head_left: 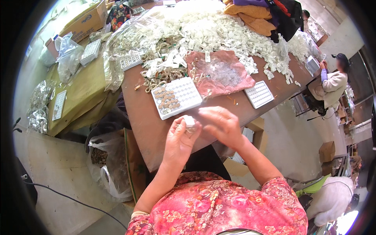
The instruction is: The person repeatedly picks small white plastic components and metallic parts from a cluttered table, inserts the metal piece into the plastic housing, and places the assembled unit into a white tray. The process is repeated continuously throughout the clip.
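Up close, the left hand (pixel 181 137) pinches a small white packet (pixel 189 121) over the surface (pixel 143 125) edge, near the white tray (pixel 177 97); the right hand (pixel 221 124) curls loosely beside it, seemingly empty.

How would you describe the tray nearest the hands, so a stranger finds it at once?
On the brown table, just beyond the left hand, lies a white compartment tray. Unlike the other white tray to its right, part of it holds small brown round pieces.

The small white piece (pixel 189 120) is partly covered by the left hand (pixel 181 138) fingertips (its shape cannot be resolved), and the right hand (pixel 220 124) is motion-blurred.
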Action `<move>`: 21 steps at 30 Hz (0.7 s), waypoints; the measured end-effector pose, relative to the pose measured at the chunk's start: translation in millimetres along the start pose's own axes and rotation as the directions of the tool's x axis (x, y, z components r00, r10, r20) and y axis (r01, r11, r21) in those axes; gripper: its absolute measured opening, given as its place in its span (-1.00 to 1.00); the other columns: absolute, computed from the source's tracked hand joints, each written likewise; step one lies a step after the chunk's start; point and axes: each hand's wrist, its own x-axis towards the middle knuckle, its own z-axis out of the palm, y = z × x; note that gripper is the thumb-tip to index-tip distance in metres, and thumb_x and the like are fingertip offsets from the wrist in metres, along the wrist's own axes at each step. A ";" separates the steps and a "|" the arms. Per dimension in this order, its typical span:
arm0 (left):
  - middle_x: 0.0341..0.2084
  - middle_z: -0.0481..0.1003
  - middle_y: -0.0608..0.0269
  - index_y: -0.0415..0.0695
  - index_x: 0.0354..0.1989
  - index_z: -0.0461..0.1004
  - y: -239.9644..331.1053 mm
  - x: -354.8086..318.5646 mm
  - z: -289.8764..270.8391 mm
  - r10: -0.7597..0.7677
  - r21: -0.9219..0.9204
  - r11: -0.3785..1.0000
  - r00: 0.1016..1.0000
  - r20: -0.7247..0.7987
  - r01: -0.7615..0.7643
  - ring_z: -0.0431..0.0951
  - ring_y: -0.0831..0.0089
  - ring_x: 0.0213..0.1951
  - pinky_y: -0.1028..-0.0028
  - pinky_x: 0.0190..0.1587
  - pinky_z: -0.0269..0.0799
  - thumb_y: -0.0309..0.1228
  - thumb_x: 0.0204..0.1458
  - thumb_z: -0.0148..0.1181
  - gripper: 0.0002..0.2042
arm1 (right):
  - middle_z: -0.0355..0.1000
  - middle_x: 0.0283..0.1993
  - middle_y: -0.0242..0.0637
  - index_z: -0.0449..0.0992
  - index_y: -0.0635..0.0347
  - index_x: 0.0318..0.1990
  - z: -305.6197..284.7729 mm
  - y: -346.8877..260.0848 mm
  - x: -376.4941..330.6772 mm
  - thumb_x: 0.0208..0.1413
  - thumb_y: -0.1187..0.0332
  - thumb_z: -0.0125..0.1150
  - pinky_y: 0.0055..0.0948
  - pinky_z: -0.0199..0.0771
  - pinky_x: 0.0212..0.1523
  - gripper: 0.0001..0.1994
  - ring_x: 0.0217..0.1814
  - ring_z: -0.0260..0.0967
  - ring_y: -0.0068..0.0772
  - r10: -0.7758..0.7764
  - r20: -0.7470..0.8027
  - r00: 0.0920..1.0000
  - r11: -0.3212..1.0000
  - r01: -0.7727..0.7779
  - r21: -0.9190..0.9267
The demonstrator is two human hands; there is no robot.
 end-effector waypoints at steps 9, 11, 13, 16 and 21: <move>-0.22 0.50 0.07 -0.16 -0.18 0.36 1.7 4.4 -13.3 0.116 -0.031 0.993 0.991 0.062 -0.114 0.52 0.30 -0.10 0.22 0.05 0.48 -0.53 0.19 0.03 -0.93 | 0.51 -0.30 -0.17 0.61 0.18 -0.22 -24.3 98.4 38.9 0.03 0.45 0.23 -0.34 0.48 -0.26 -0.85 -0.30 0.49 -0.19 0.435 0.041 0.899 0.875 -0.412 -0.253; -0.19 0.47 0.05 -0.18 -0.14 0.35 1.6 4.0 -13.2 0.117 0.020 0.993 0.991 0.060 -0.118 0.51 0.27 -0.07 0.20 0.08 0.45 -0.53 0.17 0.04 -0.88 | 0.49 -0.31 -0.20 0.60 0.16 -0.25 -15.5 105.7 42.5 0.03 0.40 0.23 -0.29 0.48 -0.24 -0.87 -0.28 0.47 -0.12 0.282 0.070 0.957 0.916 -0.247 -0.315; -0.19 0.48 0.07 -0.17 -0.15 0.36 1.0 4.3 -13.2 0.102 -0.003 0.995 0.993 0.052 -0.102 0.51 0.29 -0.07 0.22 0.07 0.46 -0.53 0.18 0.04 -0.90 | 0.49 -0.31 -0.22 0.60 0.14 -0.27 -9.3 109.6 44.5 0.04 0.37 0.24 -0.26 0.48 -0.23 -0.88 -0.27 0.46 -0.10 0.164 0.116 0.980 0.911 -0.105 -0.400; -0.20 0.49 0.06 -0.15 -0.14 0.36 1.3 5.0 -13.9 0.111 0.056 0.992 0.990 0.082 -0.116 0.52 0.25 -0.09 0.16 0.08 0.43 -0.52 0.15 0.08 -0.87 | 0.49 -0.32 -0.19 0.59 0.18 -0.29 -7.6 114.1 45.6 0.02 0.37 0.25 -0.28 0.46 -0.23 -0.87 -0.26 0.47 -0.11 0.231 0.148 0.962 0.897 -0.151 -0.416; -0.22 0.47 0.08 -0.11 -0.14 0.35 -0.3 4.4 -16.6 0.068 0.079 0.994 0.995 0.073 -0.074 0.50 0.25 -0.10 0.24 0.05 0.41 -0.48 0.12 0.14 -0.83 | 0.50 -0.35 -0.16 0.59 0.24 -0.30 -8.1 121.7 44.2 0.00 0.44 0.26 -0.33 0.45 -0.25 -0.89 -0.30 0.48 -0.12 0.267 0.100 0.958 0.922 -0.225 -0.314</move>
